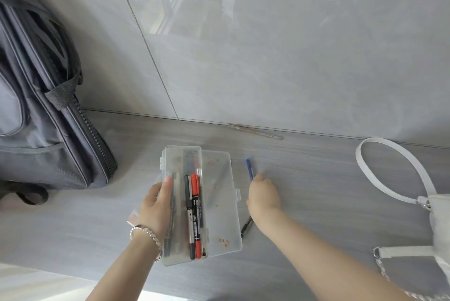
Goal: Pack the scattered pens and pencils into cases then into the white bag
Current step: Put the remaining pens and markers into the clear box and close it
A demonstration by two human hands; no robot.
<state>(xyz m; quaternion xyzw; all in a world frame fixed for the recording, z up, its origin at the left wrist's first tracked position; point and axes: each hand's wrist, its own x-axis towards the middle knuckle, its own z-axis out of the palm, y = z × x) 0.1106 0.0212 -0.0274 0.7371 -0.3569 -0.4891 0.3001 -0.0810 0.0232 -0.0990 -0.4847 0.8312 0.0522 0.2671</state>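
L hand point(155, 205) grips case point(219, 203) steady. R hand point(264, 194) pinches blue pen point(248, 166), toward table's point(316, 178) back edge. Lay it flat beside markers point(193, 203).

Cut by right edge: white bag point(438, 217). Cut by left edge: grey backpack point(41, 118). Lower end of blue pen point(248, 166) behind right hand point(264, 194), grip unreadable. Half of black pen point(246, 224) under forearm. Near side of case point(180, 159) under left hand point(155, 205). Blurred by wall: clear pen point(255, 132).

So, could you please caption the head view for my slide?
Left hand holds the open clear plastic pen case while right hand pinches a blue pen.
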